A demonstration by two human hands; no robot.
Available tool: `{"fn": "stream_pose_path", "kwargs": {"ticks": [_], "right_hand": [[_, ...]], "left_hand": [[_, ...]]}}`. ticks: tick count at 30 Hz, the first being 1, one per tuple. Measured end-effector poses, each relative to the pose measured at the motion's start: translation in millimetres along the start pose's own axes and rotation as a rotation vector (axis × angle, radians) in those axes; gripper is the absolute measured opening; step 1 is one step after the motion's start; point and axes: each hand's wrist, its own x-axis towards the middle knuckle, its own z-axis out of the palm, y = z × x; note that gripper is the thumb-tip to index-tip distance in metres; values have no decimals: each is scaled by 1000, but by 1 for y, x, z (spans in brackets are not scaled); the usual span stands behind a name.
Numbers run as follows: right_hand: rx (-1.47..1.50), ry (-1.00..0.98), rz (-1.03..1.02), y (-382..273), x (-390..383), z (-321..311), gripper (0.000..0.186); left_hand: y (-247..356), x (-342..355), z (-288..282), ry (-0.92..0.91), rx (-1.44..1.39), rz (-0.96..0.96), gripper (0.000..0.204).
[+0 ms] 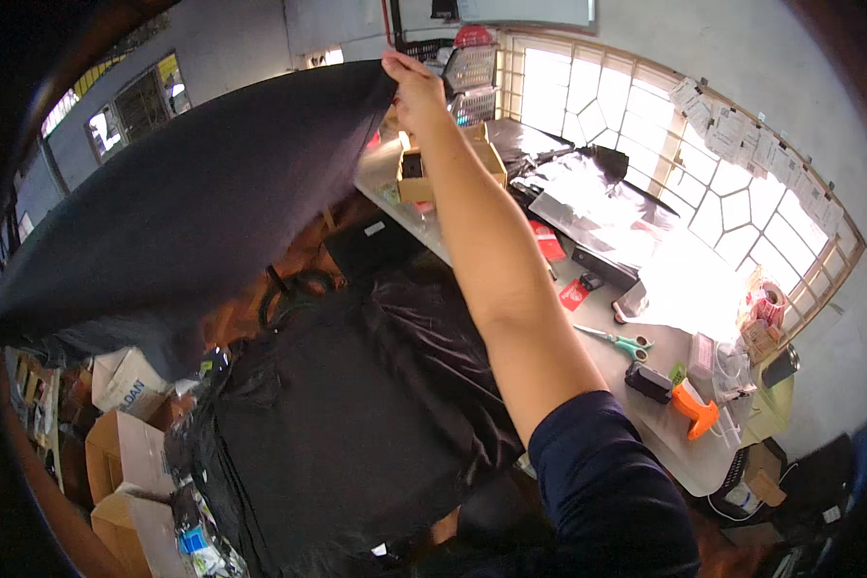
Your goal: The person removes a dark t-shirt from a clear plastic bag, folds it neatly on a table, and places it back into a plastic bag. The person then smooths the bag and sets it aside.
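While I am pinching one corner of the black cloth (193, 202) high in my right hand (416, 89), it is stretching leftward; my left hand is hidden; a slipping pinch risks dropping it onto the black pile (356, 424) below.

The right hand (416, 91) was bare, its forearm uncovered; toward five o'clock, a short sleeve (607, 482), seemingly navy, covered the upper arm.
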Motion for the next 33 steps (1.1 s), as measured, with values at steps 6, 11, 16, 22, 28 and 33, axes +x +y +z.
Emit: {"fn": "stream_pose_path", "kwargs": {"ticks": [6, 11, 16, 22, 28, 33], "right_hand": [[-48, -37, 104, -5, -127, -94, 30], [-347, 16, 473, -1, -307, -212, 24], [-604, -26, 691, -32, -412, -264, 33], [-779, -24, 744, -25, -387, -237, 48], [-846, 36, 601, -64, -396, -244, 44], [-857, 14, 827, -65, -442, -289, 57]], "left_hand": [[-60, -182, -89, 167, 251, 79, 46], [-159, -485, -204, 196, 732, -83, 46], [-181, -648, -132, 196, -48, -665, 46], [-161, -622, -84, 117, -168, -740, 27], [-138, -590, -113, 120, 151, -558, 26], [-155, -594, -117, 37, 1, -628, 21]]}}
